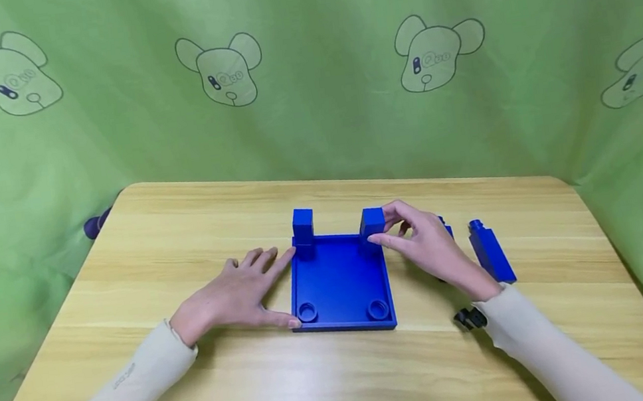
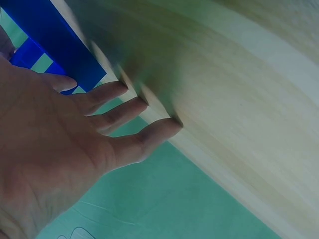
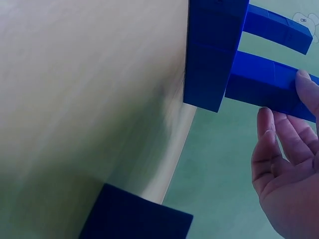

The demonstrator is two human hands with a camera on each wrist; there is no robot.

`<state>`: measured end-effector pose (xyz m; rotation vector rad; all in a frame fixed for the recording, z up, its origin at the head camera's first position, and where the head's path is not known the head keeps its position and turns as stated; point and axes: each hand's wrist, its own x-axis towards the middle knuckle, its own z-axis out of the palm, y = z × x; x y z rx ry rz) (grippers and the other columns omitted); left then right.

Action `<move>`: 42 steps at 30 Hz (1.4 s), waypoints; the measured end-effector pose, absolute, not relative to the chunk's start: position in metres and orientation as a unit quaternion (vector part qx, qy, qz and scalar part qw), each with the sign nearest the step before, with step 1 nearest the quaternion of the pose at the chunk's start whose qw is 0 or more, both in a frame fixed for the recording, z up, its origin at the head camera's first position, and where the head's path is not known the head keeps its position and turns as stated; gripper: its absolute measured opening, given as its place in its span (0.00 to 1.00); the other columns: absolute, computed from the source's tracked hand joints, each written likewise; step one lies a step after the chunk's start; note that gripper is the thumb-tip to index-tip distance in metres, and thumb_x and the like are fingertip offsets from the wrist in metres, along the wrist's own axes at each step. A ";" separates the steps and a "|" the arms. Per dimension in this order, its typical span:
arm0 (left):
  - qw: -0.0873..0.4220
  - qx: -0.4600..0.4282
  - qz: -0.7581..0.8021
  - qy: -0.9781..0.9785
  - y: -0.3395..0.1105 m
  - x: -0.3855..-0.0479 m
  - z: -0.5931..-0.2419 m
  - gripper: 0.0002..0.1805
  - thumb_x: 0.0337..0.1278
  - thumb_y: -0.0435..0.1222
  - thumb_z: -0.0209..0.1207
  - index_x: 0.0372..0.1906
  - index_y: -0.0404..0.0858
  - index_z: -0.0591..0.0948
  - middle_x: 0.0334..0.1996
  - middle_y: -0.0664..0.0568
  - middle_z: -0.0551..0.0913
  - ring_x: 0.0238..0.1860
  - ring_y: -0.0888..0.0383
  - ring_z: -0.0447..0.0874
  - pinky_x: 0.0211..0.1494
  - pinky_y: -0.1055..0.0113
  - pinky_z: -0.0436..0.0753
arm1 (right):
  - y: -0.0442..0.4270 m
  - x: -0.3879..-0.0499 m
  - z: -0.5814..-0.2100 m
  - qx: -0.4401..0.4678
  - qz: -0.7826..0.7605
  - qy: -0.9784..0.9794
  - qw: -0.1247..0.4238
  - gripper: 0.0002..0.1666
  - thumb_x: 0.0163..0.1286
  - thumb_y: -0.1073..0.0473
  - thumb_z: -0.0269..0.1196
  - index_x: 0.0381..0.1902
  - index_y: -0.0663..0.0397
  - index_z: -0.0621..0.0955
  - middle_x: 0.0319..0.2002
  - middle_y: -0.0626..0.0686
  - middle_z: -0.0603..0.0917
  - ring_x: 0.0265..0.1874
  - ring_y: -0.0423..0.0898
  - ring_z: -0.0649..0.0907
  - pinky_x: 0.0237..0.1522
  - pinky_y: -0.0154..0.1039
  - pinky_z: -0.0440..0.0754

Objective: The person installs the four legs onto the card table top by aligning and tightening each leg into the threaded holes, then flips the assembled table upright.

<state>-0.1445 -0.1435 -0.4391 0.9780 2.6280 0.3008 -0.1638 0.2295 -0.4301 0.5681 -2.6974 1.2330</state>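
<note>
A square blue tray-like panel [image 1: 340,285] with a raised rim lies on the table, round sockets at its two near corners. Blue square posts stand upright at its far corners, a left post [image 1: 303,226] and a right post [image 1: 373,221]. My right hand [image 1: 426,244] pinches the right post between thumb and fingers; the right wrist view shows the thumb across from the fingertips on this post [image 3: 264,82]. With fingers spread, my left hand [image 1: 239,295] touches the panel's left side, its thumb at the near left corner and its index finger near the far left one.
Right of the panel lies a loose blue post [image 1: 492,253] with a threaded end. Another loose post [image 1: 449,229] is mostly hidden behind my right hand. A wooden table [image 1: 261,395] holds everything, and a green curtain [image 1: 336,125] hangs behind it.
</note>
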 end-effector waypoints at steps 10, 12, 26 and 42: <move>0.157 0.345 0.104 0.919 -0.144 -0.144 -0.439 0.72 0.54 0.83 0.57 0.92 0.48 0.43 0.86 0.32 0.53 0.84 0.31 0.50 0.74 0.19 0.57 | 0.231 -0.162 -0.429 0.171 0.414 -0.893 0.044 0.18 0.75 0.51 0.76 0.51 0.51 0.81 0.41 0.50 0.86 0.42 0.48 0.84 0.47 0.44 0.84; 0.157 0.345 0.107 0.919 -0.143 -0.144 -0.440 0.72 0.54 0.82 0.58 0.92 0.48 0.44 0.86 0.32 0.53 0.84 0.31 0.50 0.74 0.20 0.57 | 0.231 -0.162 -0.429 0.171 0.417 -0.892 0.040 0.18 0.75 0.51 0.76 0.51 0.52 0.80 0.40 0.50 0.86 0.41 0.47 0.84 0.46 0.43 0.84; 0.157 0.346 0.110 0.918 -0.142 -0.144 -0.438 0.72 0.54 0.82 0.59 0.92 0.47 0.45 0.85 0.32 0.54 0.84 0.30 0.51 0.74 0.19 0.58 | 0.231 -0.162 -0.430 0.192 0.389 -0.900 0.042 0.18 0.77 0.46 0.73 0.41 0.48 0.76 0.33 0.49 0.78 0.31 0.50 0.77 0.30 0.39 0.74; 0.163 0.344 0.115 0.918 -0.143 -0.145 -0.440 0.71 0.55 0.81 0.59 0.92 0.48 0.44 0.86 0.32 0.53 0.84 0.29 0.50 0.73 0.18 0.58 | 0.223 -0.156 -0.431 0.151 0.396 -0.903 0.066 0.19 0.77 0.45 0.74 0.44 0.51 0.79 0.34 0.51 0.81 0.30 0.48 0.80 0.29 0.40 0.77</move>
